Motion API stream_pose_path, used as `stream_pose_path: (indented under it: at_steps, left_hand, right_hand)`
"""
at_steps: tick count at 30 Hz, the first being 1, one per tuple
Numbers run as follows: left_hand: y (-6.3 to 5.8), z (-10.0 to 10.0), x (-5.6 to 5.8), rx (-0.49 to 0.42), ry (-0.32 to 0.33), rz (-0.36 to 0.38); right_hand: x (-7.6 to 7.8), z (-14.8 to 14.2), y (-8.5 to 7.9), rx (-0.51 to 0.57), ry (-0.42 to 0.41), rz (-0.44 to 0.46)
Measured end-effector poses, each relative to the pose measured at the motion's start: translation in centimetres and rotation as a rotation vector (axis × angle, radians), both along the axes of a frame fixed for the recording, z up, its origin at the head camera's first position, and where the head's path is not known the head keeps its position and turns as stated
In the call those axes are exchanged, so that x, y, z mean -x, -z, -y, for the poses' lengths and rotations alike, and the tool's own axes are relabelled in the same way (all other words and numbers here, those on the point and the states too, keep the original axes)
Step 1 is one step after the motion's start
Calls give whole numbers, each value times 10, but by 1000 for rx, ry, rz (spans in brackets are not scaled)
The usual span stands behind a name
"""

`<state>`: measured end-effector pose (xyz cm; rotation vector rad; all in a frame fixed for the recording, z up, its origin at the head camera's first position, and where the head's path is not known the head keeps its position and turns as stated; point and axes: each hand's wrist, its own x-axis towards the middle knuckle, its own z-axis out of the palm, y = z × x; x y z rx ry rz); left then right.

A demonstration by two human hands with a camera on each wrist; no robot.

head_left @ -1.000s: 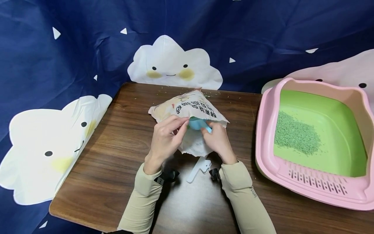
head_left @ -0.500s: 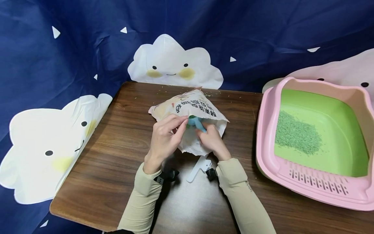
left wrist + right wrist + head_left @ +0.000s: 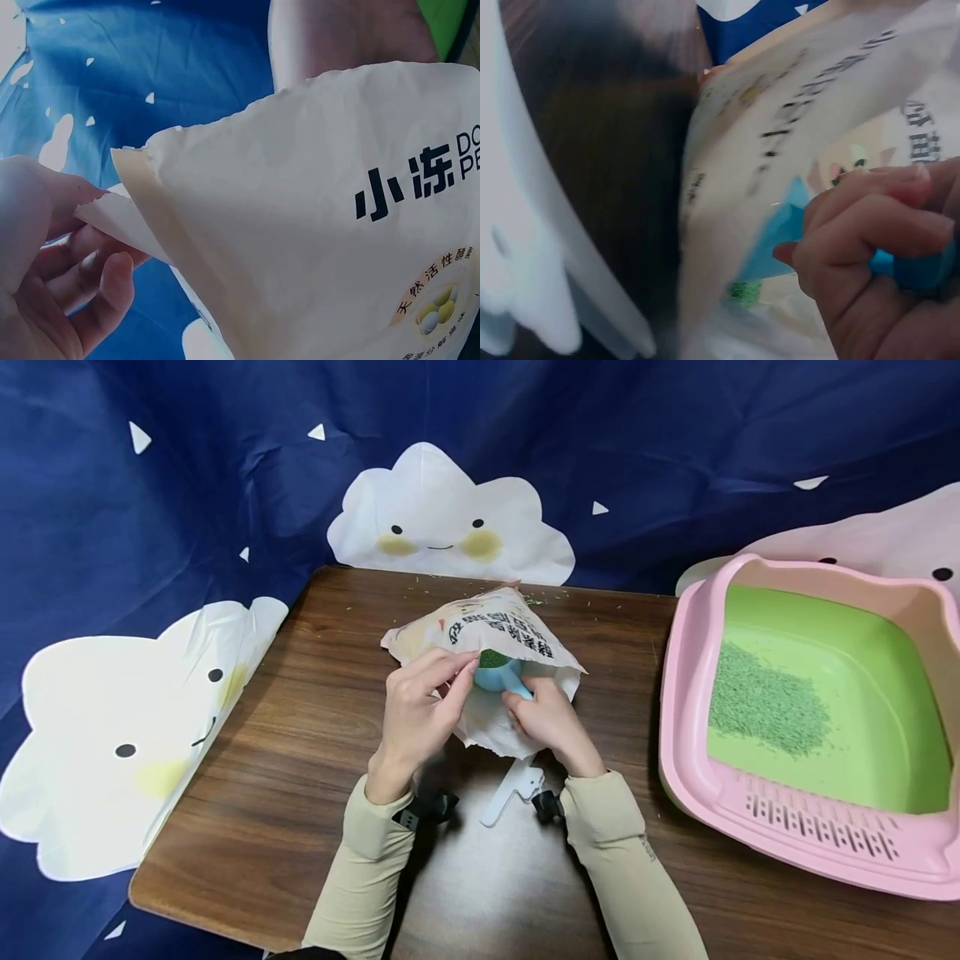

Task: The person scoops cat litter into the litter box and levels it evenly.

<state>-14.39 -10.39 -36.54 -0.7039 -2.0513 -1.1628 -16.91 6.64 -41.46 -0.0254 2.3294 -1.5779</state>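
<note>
Light-blue plastic scoop with round bowl and short straight handle [image 3: 495, 678] sits in the open mouth of the white printed litter bag [image 3: 487, 727], mid-table. Mouth faces near. Scoop's long axis runs diagonal: bowl far-left, handle toward near-right, ending in the right hand [image 3: 551, 710]. Right hand nearer to the handle, fingers curled round it; the right wrist view shows blue plastic on both sides of the fingers. Dark-green small granules [image 3: 492, 658] show in the bowl, facing up; fill level partly hidden by the bag edge.

Left hand [image 3: 423, 702] is just left of the bowl, pinching the bag's torn upper edge between thumb and forefinger; left wrist view shows the paper flap between them. Can't tell if its fingertips also touch the scoop. Hands apart from each other, scoop bowl between.

Key relation: pink-rimmed green plastic litter box [image 3: 684, 718] is right of bag and both hands, well apart from the scoop, right hand closer. Pale-green granule heap [image 3: 765, 702] lies in its left part, the side toward the scoop. Handle end points roughly near-right, bowl turned away from the box. White flat plastic handled piece [image 3: 510, 793] lies just near of the bag, between the forearms.
</note>
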Motion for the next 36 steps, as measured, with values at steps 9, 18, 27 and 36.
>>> stream_pose_path:
  at_steps: [9, 18, 27, 36]
  left_hand:
    - [-1, 1, 0, 13, 10, -21]
    - [0, 1, 0, 21, -2, -20]
    - [0, 3, 0, 3, -5, -13]
    - [-1, 3, -1, 0, -5, -3]
  right_hand:
    - [4, 10, 0, 95, -35, 37]
    - [7, 5, 11, 200, -22, 66]
    - [9, 2, 8, -112, -81, -151]
    - [10, 6, 9, -93, -85, -72]
